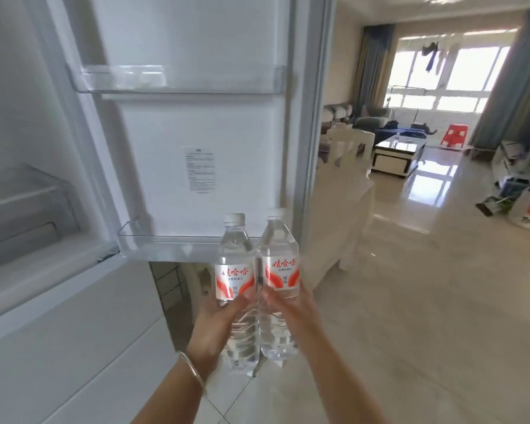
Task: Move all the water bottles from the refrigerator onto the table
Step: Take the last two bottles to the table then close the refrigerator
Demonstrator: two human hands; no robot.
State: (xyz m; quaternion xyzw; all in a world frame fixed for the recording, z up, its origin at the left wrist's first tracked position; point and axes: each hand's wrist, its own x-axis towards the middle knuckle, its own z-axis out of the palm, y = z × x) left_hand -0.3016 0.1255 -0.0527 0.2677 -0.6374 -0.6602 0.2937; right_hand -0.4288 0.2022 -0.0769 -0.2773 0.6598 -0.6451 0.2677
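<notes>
Two clear water bottles with white caps and red-and-white labels stand upright side by side in front of the open refrigerator door (196, 133). My left hand (218, 319) grips the left bottle (234, 261) around its middle. My right hand (288, 310) grips the right bottle (280, 255) the same way. The bottles touch each other, just in front of the lower door shelf (169, 246), which looks bare. The upper door shelf (178, 79) holds nothing visible. The table (340, 191), covered in white, stands behind the door edge to the right.
The refrigerator interior (22, 197) with a drawer lies at left. A white chair (349, 148) stands by the table. Beyond is a glossy tiled floor (410, 286), a coffee table (398, 154), and bags and boxes (520, 203) along the right wall.
</notes>
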